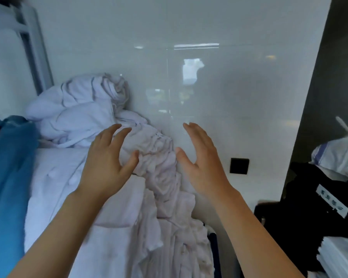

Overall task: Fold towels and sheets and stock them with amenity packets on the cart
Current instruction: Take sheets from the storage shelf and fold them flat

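White glossy tiled wall point(209, 87) behind, black square outlet point(239, 165) low on it. Crumpled white towels point(161, 177) lie in a long heap against the wall on a white padded surface point(54, 177); more bunched white linen point(84, 109) further back left. Left hand point(107, 165) hovers over the heap, fingers spread, slightly curved, holding nothing. Right hand point(203, 161) raised beside the wall, fingers straight and apart, empty. Blue cloth point(8, 167) at left edge. Black bag with white label point(313, 197) and folded white stack point(342, 257) at right.
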`<state>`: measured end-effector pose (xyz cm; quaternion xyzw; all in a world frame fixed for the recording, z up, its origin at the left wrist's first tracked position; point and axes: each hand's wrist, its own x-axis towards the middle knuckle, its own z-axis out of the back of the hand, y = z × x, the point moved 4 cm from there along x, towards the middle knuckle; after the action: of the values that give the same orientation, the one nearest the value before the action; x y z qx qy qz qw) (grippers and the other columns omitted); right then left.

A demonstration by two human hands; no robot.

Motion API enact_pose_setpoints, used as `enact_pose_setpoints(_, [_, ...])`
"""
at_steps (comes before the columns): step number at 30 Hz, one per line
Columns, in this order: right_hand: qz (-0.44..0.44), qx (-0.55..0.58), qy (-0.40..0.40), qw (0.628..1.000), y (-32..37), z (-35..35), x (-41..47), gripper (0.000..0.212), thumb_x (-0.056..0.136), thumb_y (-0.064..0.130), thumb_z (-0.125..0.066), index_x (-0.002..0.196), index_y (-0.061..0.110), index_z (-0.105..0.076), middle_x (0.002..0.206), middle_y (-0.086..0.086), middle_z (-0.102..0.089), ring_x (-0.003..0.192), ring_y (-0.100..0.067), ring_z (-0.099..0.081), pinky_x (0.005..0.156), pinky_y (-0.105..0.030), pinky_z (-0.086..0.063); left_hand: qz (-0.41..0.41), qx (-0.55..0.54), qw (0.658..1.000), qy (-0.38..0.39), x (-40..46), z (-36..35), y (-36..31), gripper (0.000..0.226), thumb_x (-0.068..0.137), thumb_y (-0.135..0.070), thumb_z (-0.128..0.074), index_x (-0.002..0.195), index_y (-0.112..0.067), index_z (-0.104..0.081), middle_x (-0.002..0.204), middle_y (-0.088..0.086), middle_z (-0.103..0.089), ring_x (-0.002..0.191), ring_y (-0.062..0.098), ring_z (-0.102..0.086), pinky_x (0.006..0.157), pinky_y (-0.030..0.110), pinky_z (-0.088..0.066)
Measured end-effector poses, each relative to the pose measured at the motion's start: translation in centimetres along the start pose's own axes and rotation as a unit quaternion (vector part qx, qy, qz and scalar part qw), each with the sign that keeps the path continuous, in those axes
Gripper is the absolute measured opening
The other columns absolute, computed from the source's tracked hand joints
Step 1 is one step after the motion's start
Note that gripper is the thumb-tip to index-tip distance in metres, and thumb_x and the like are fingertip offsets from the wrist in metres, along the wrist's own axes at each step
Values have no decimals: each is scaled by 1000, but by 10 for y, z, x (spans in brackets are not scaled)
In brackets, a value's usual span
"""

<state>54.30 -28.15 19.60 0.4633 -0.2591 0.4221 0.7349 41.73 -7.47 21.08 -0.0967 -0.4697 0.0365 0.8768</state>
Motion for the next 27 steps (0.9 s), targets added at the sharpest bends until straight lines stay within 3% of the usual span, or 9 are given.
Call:
enact_pose_setpoints(7, [41, 68, 29, 996, 34, -44, 21, 64, 97, 51, -49, 156, 29, -37, 165, 7, -28, 152, -8, -23, 122, -46, -28, 31, 68, 997, -10, -14, 42, 26, 59, 93, -46, -54, 146, -20, -50, 153, 7, -43, 140, 29, -40, 114, 50, -37])
enact_pose_setpoints(13, [69, 96, 70, 990, 75, -88, 28, 66, 98, 57, -44, 158, 33, -30, 166, 14, -21, 153, -2, -15, 124, -42, -25, 76, 103, 991, -36, -32, 87, 65, 59, 94, -51, -51, 148, -27, -46, 155, -1, -40, 142, 22, -35, 116, 48, -36])
enact_pose_setpoints(20, [101, 116, 73, 985, 149, -148, 29, 64, 98, 54, -47, 157, 33, -33, 165, 13, -25, 152, -1, -18, 122, -45, -27, 71, 123, 988, -56, -52, 150, 121, 61, 95, -49, -51, 147, -18, -48, 153, 5, -43, 143, 25, -37, 118, 47, -33])
enact_pose_setpoints(27, [111, 113, 76, 984, 249, -237, 21, 67, 95, 57, -45, 156, 29, -36, 163, 13, -29, 150, -1, -23, 122, -40, -29, 96, 123, 986, -62, -89, 232, 210, 58, 94, -48, -51, 147, -23, -48, 152, 1, -42, 139, 26, -40, 114, 49, -37])
